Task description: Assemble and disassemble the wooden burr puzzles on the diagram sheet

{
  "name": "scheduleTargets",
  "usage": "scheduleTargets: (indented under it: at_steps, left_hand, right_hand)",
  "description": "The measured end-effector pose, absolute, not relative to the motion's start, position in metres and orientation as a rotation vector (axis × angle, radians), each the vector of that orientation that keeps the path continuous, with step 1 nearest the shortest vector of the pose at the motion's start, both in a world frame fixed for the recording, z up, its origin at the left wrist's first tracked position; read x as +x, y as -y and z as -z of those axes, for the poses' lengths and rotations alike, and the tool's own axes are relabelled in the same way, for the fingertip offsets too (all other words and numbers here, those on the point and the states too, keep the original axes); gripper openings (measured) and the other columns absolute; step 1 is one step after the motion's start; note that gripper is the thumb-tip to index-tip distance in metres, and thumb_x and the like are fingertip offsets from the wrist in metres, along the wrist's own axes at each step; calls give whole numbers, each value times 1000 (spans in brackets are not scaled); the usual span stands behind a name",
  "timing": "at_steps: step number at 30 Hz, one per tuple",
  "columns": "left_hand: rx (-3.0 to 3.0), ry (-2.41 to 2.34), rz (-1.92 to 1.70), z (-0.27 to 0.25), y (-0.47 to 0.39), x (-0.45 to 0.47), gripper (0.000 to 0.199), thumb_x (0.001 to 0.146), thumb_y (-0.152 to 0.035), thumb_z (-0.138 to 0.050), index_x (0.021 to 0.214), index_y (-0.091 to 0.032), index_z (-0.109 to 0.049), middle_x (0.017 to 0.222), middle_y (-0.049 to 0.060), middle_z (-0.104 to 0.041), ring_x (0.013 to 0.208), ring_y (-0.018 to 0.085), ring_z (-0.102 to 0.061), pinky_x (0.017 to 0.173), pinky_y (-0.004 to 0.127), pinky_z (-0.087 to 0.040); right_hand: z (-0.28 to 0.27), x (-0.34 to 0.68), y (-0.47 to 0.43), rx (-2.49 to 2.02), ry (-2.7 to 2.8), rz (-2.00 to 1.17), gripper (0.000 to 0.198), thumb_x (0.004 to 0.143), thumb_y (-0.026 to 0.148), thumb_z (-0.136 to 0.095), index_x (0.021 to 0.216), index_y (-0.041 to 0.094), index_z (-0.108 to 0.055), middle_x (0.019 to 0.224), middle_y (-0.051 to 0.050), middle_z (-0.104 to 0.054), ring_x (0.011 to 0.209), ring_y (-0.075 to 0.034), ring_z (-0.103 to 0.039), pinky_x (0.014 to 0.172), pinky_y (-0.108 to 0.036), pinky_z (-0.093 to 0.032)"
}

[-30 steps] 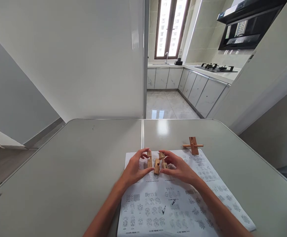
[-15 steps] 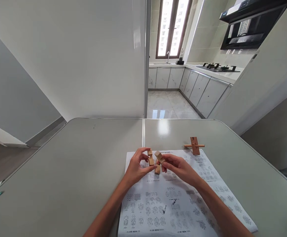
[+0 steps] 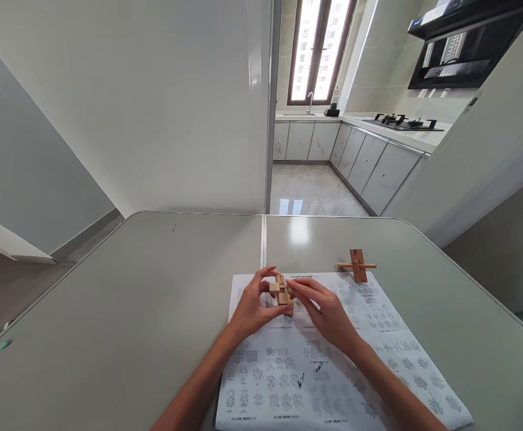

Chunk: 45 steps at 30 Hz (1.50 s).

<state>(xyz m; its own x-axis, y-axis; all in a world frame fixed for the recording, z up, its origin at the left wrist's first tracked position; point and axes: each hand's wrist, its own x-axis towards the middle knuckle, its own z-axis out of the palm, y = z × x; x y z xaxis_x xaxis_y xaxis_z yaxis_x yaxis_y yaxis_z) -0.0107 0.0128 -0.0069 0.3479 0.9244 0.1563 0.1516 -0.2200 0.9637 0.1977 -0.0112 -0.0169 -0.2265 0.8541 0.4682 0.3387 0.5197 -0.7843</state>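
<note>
L hand [image 3: 254,308] pinches a notched block [image 3: 282,298] above the far part of the sheet [image 3: 283,377]; R hand [image 3: 324,302] now grips a 2nd block [image 3: 274,288] crosswise on it, vs. held apart a moment ago. So the pair now forms a cross (seated or not, can't tell). 3rd block [image 3: 290,312], partly hidden, stays on the sheet; pegged piece [image 3: 359,272] stays by the sheet's far R corner.
</note>
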Motion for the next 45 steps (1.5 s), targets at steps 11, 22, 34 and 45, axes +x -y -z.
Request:
scheduleTargets:
  at_steps: [11, 22, 34, 45]
  left_hand:
    - [1461, -909, -956, -3, -12, -12, 80, 71, -29, -93, 138, -27, -51, 136, 11, -61, 111, 25, -68, 101, 44, -54]
    - [1539, -976, -897, -9, -10, -12, 74, 69, -27, -93, 133, -27, -54, 134, 8, -63, 103, 23, -70, 99, 41, -54]
    - [1358, -930, -935, -6, -12, -15, 76, 70, -33, -94, 135, -26, -55, 135, 11, -60, 99, 20, -68, 85, 36, -58]
    - [1523, -909, -1003, -14, -8, -15, 71, 73, -27, -91, 135, -30, -55, 138, 7, -62, 105, 21, -67, 102, 42, -51]
  right_hand:
    - [14, 193, 17, -1034, 1740, -484, 26, 104, 29, -58, 127, 30, -71, 114, -6, -77, 101, -26, -75, 87, -42, -65]
    - [13, 194, 16, -1008, 1754, -529, 22, 104, 26, -59, 122, 29, -71, 115, -6, -76, 103, -25, -75, 89, -40, -66]
    - [11, 191, 23, -953, 1819, -447, 20, 104, 21, -58, 115, 30, -71, 120, -7, -75, 112, -26, -73, 94, -47, -64]
    - [3, 192, 23, -938, 1657, -764, 21, 100, 28, -61, 121, 28, -63, 124, -9, -69, 116, -27, -69, 100, -46, -59]
